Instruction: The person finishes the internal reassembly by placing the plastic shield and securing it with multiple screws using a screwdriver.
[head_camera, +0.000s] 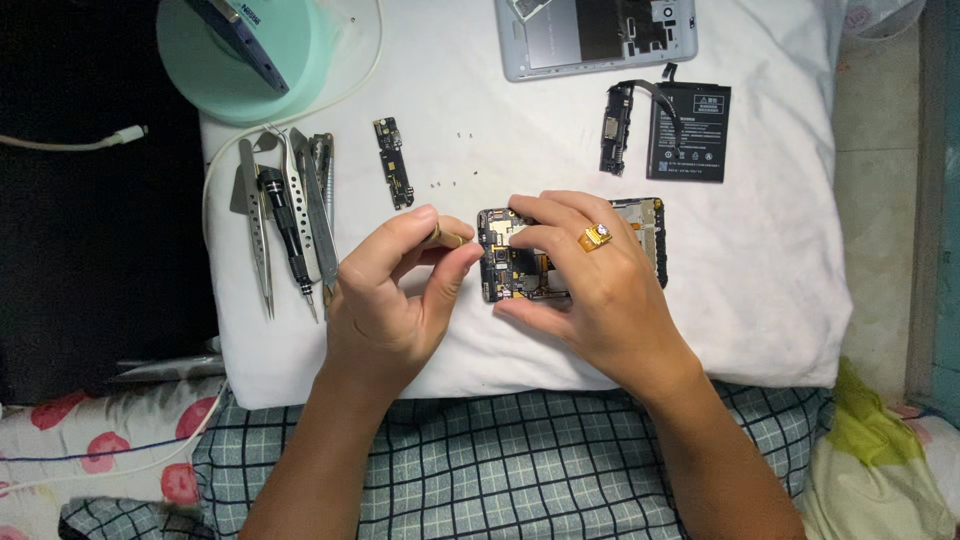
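two hands working over an opened phone on a white cloth

the opened phone (570, 245) is lying in the middle of the frame on a white cloth (760, 300), its circuit boards facing up. the right hand (590, 285), wearing a gold ring (596, 237), is lying over the phone, fingers pressing on the far edge and thumb hooking the near edge, so it is grasping the phone, seemingly to steady it. the left hand (385, 300), just left of the phone, is pinching a thin tan stick (447, 238) between thumb and forefinger, its tip pointing at the phone's left end; the grip looks fine and light, as suits small parts.

removed parts are sitting apart from the work: a black battery (690, 132) and a dark speaker strip (615, 130) in the upper right, a small circuit board (393, 162) at upper centre, and tiny screws (455, 180) scattered beside it, probably kept clear of the hands. the grey back cover (520, 45) is lying at the top edge. tweezers (255, 235) and a black screwdriver (285, 235) are lying in a row left of the left hand, within easy reach. a mint green round stand (200, 60) is occupying the upper left, with a white cable (90, 142) running across the dark surface at the far left.
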